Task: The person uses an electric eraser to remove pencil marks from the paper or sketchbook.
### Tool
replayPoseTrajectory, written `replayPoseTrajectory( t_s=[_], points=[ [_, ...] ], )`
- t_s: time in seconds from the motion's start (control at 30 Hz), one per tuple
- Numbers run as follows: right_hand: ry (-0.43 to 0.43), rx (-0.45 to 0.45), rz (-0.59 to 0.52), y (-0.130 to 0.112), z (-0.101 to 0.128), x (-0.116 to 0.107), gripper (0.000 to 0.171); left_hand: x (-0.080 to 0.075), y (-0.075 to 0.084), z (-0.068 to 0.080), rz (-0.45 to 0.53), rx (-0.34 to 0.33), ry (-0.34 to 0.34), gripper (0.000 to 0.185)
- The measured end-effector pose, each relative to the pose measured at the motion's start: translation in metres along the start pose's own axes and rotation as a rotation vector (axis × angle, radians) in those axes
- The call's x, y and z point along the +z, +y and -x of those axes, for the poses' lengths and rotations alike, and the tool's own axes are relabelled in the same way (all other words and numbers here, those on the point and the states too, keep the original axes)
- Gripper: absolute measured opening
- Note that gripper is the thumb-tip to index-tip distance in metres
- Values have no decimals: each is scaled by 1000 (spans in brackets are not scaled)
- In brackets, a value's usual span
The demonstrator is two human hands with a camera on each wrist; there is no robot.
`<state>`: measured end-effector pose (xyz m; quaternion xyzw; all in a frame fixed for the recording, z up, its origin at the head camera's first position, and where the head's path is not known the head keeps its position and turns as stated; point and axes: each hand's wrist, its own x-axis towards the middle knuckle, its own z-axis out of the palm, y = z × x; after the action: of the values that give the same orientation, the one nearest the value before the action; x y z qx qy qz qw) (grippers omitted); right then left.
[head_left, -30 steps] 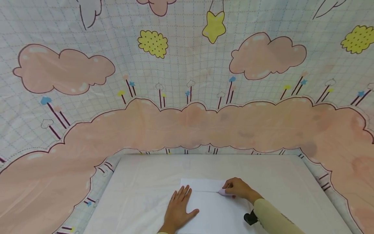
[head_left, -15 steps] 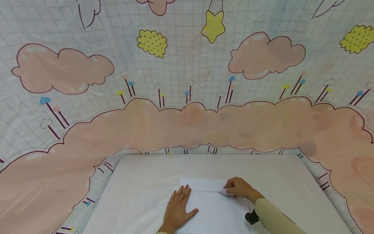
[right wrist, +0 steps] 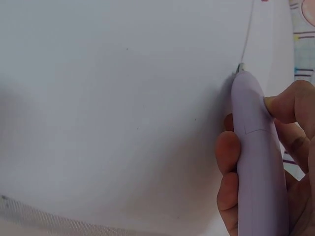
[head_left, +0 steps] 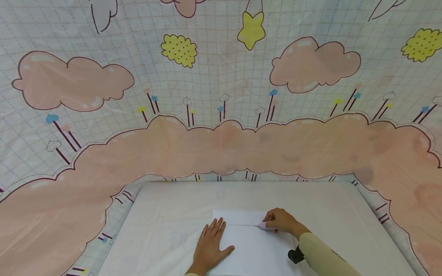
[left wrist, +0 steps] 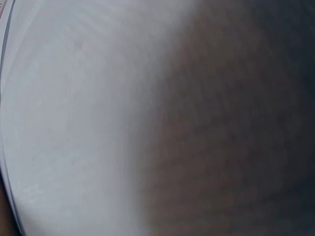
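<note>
Paper [head_left: 253,241] lies flat on white counter [head_left: 165,214], near front edge. Left hand [head_left: 211,245] flat on paper's left edge, fingers straight and spread, pressing down. Right hand [head_left: 280,221] grips lilac cutter [right wrist: 256,162] between thumb and fingers, tip touching paper at end of thin line [head_left: 241,225] running across sheet. Cloud-print cloth [head_left: 221,145] behind counter. Left wrist view blurred.

Left wrist view. A pale, blurred white surface [left wrist: 74,113] fills the left half of the frame; a broad dark shadow [left wrist: 236,128] covers the right half, its edge soft. A thin dark line [left wrist: 4,44] runs along the far left border. Nothing sharper can be told.
</note>
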<state>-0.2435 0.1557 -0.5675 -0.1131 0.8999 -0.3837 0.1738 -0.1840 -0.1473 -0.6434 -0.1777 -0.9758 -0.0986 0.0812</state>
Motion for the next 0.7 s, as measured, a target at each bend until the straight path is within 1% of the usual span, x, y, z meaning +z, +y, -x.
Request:
replayPoseTrajectory(
  t_s=[0.2,0.47,0.7],
  points=[
    [10,-4,-5,1,4,-2,9,1,0,0,2,2,8,92],
    [7,16,-1,-5,-2,4,9,0,1,1,2,6,19,91],
    [17,16,10,-6,-3,4,8,-5,2,0,13,-8,-20,91]
  ],
)
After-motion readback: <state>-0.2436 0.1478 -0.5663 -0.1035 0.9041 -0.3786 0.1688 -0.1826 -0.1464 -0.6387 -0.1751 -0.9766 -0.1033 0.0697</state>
